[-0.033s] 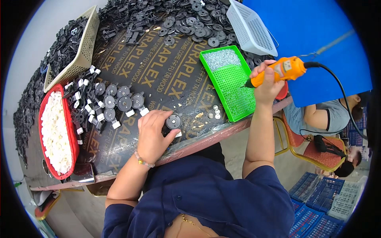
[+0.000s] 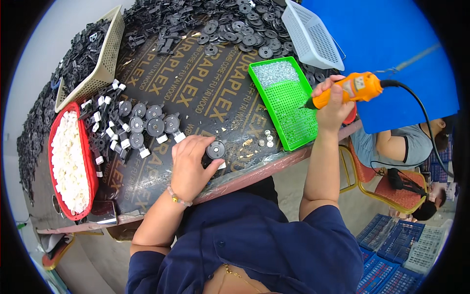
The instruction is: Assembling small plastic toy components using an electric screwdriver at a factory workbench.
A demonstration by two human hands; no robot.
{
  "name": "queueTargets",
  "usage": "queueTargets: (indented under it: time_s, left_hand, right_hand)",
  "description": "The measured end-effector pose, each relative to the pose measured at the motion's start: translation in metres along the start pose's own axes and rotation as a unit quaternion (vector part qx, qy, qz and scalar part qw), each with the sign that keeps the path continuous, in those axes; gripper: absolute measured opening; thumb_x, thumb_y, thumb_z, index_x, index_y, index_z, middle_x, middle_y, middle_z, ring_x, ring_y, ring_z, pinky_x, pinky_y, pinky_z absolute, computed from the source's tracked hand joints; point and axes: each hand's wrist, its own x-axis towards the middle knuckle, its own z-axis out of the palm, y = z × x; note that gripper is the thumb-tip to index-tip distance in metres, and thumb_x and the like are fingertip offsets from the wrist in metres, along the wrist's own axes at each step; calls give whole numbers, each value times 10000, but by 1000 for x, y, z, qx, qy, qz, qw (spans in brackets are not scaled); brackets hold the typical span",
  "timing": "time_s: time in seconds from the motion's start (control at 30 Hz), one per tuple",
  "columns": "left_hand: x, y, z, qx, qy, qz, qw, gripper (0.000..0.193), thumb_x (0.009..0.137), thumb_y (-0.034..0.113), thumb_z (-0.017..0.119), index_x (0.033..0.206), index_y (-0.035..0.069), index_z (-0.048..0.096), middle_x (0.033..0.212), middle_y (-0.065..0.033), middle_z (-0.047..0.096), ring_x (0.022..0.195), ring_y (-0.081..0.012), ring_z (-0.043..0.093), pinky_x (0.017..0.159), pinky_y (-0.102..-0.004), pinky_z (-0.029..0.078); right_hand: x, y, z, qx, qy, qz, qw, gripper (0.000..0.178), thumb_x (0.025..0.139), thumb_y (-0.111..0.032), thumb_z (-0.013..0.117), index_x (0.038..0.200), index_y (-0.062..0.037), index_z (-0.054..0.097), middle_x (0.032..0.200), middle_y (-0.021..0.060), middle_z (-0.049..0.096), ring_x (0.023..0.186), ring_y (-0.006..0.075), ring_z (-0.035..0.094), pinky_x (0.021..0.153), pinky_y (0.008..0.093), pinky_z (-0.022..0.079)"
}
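My left hand (image 2: 190, 159) is closed around a black round wheel part (image 2: 215, 150) at the table's near edge, thumb on its near side. A bit of white shows under it, beside the thumb. My right hand (image 2: 334, 111) grips an orange electric screwdriver (image 2: 360, 87) with a black cord. Its tip points left over a green perforated tray (image 2: 289, 143), whose far end holds a heap of small silvery screws (image 2: 277, 73). Left of my left hand lie several black wheel assemblies (image 2: 155, 127) with white tabs. Between it and the tray sit several small round metallic pieces (image 2: 269, 138).
At the left stands a red basket (image 2: 93, 181) of white pieces, behind it a beige basket (image 2: 105, 66) of black parts. Loose black discs (image 2: 248, 39) are heaped at the back, beside a white basket (image 2: 313, 41). Another person (image 2: 391, 144) sits at the right.
The whole picture has shifted very slightly. Both hands keep their holds, and nothing has been taken up or let go.
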Motion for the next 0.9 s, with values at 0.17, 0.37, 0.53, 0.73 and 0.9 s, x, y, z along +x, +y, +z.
queueTargets:
  time_s: [0.17,0.37,0.53,0.73,0.9]
  left_hand:
    - [0,-3,7,-16,10,12,1000,563,705,179,886,1216,89,667,1168,-73,693,1189,-300,587,1005,-431,392]
    - [1,-6,11,-17,19,17,1000,567,701,181,887,1216,91,667,1164,-77,690,1180,-298,592,1005,-433,402]
    - [0,-7,11,-21,23,25,999,557,698,194,878,1202,77,673,1146,-81,690,1158,-289,603,987,-428,406]
    - [0,-5,11,-23,25,20,999,542,697,192,873,1189,75,679,1132,-77,688,1159,-284,601,987,-422,402]
    - [1,-5,10,-21,22,20,999,524,705,192,866,1179,71,680,1123,-75,684,1159,-286,597,975,-423,402]
  right_hand:
    - [-6,-38,25,92,-26,4,995,481,942,-429,719,1166,-46,534,866,82,549,726,201,586,633,333,514]
    - [-61,-50,104,185,-177,69,964,661,867,-588,759,1154,-49,504,890,97,558,720,203,612,628,342,553]
    - [-79,-39,134,220,-226,91,945,647,870,-551,777,1150,-42,493,899,93,541,713,194,609,626,334,556]
    - [-80,-29,141,208,-222,102,947,630,881,-540,771,1140,-37,493,889,93,537,695,177,602,623,318,551]
    - [-81,-31,147,191,-261,116,939,578,885,-484,792,1090,-39,486,890,97,544,693,169,604,622,306,546]
